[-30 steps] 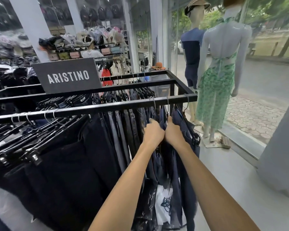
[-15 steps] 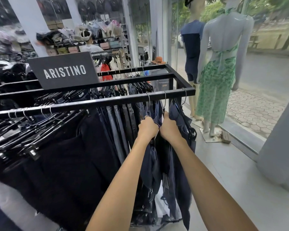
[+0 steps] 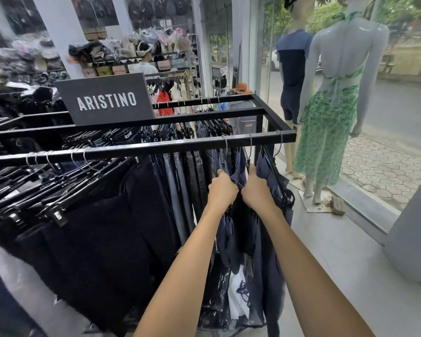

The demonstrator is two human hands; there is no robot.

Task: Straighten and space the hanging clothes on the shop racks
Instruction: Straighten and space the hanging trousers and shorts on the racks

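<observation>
A black metal rack (image 3: 156,148) carries dark trousers and jeans on hangers. Near its right end hangs a navy garment (image 3: 238,171) on a wire hook. My left hand (image 3: 221,189) grips the left side of that garment's top, fingers curled into the cloth. My right hand (image 3: 257,188) grips its right side, thumb pointing up. The two hands almost touch, just below the rail. Another navy piece (image 3: 272,181) hangs at the far right end. Black trousers (image 3: 102,227) on black hangers fill the left part of the rack.
A dark ARISTINO sign (image 3: 105,100) stands on the rack's top. Two mannequins (image 3: 331,113) stand by the glass shopfront to the right. A grey pillar (image 3: 413,229) is at the right edge. A person (image 3: 144,64) stands by shelves of bags behind.
Both hands have risen closer to the rail while still gripping the navy garment. The view has tilted down a little.
</observation>
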